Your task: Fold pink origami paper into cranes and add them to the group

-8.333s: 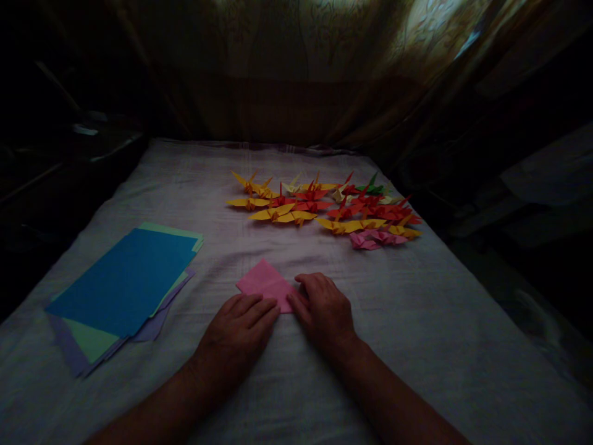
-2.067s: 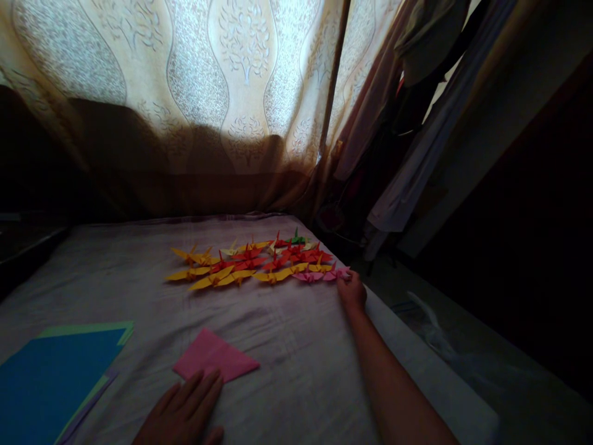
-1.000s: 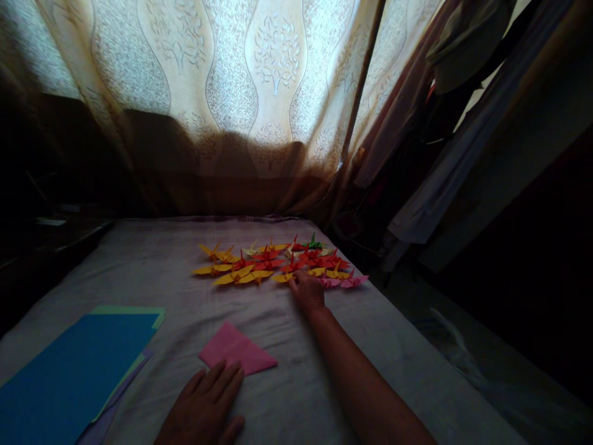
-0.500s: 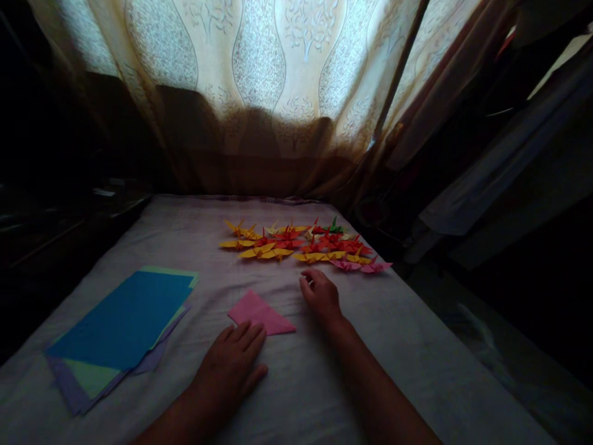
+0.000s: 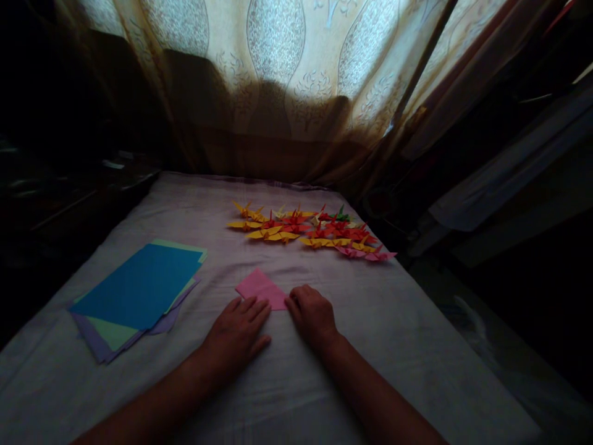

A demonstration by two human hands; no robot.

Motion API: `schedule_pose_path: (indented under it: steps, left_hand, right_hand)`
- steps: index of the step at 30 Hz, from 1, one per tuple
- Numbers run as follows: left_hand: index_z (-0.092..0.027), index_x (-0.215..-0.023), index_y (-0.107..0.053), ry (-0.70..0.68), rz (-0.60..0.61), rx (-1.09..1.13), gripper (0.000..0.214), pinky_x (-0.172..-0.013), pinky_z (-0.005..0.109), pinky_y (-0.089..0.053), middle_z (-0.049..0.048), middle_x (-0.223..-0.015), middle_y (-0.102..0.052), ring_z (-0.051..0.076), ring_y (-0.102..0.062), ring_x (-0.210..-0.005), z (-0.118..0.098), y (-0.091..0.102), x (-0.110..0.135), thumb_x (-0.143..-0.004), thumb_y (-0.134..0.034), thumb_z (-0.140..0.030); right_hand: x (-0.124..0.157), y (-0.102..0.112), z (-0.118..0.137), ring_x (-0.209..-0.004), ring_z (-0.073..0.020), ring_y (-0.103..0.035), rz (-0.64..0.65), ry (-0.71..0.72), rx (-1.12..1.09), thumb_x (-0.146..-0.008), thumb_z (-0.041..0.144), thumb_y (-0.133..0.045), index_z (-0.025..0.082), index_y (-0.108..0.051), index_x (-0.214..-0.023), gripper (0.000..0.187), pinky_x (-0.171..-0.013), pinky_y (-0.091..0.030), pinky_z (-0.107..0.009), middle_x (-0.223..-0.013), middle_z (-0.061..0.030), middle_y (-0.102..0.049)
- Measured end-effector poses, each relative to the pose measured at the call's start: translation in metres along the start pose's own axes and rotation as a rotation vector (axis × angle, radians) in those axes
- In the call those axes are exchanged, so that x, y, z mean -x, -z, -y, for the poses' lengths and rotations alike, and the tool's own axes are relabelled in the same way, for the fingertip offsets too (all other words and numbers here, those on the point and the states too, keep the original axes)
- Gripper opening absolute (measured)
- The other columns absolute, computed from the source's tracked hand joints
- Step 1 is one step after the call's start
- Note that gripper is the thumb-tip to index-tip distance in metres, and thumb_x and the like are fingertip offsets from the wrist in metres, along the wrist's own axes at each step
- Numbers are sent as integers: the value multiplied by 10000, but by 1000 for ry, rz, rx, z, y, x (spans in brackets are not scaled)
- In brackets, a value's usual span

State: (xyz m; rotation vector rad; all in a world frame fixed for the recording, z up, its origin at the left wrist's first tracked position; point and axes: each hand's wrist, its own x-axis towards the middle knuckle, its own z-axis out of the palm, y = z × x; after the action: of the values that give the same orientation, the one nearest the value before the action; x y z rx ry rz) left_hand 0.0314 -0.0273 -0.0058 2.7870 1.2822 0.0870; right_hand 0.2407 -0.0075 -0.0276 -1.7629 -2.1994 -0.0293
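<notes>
A folded piece of pink origami paper (image 5: 260,285) lies flat on the cloth-covered surface, its near edge partly hidden by my fingers. My left hand (image 5: 237,327) rests palm down with its fingertips spread on the paper's near left side. At the paper's right corner, my right hand (image 5: 313,316) has its thumb and fingers pinched together on that corner. Behind the paper sit rows of folded paper cranes (image 5: 301,230) in yellow, orange, red, green and pink.
To the left lies a stack of paper sheets (image 5: 143,285), blue on top with light green and purple below. A pale bedsheet (image 5: 370,346) covers the surface. Backlit patterned curtains (image 5: 278,49) hang beyond its far edge, and dark fabric (image 5: 504,154) hangs at the right.
My right hand has come down and left to the pink paper's right corner and closed on it. My left hand stays on the paper. The camera view has tilted slightly downward.
</notes>
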Motion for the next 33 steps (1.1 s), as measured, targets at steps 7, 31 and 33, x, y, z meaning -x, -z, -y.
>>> schedule_pose_path:
  steps: [7, 31, 33]
  left_hand:
    - [-179, -1387, -518, -25, -25, -15, 482, -1079, 480, -351, 103, -1425, -537, 297, -504, -1298, 0, 0, 2, -958, -495, -398]
    - [-227, -1051, -705, -6, -230, -36, 248, -1022, 504, -395, 86, -1253, -667, 301, -584, -1173, 50, 12, 17, -931, -494, -275]
    - [-196, -1209, -645, 42, -308, -43, 336, -1035, 493, -403, 128, -1346, -601, 307, -544, -1230, 58, 5, 16, -918, -491, -267]
  right_hand:
    - [9, 12, -9, -829, -193, -581, -44, -29, -24, -908, 206, -550, 205, -626, -864, 88, -748, -400, -275, -876, -47, -651]
    - [10, 11, 21, -812, -156, -613, 32, 32, -80, -915, 319, -591, 236, -692, -980, 146, -703, -417, -236, -914, -40, -642]
    - [7, 17, 20, -786, -148, -615, 83, 43, -54, -918, 362, -592, 248, -697, -996, 173, -669, -411, -233, -927, -36, -644]
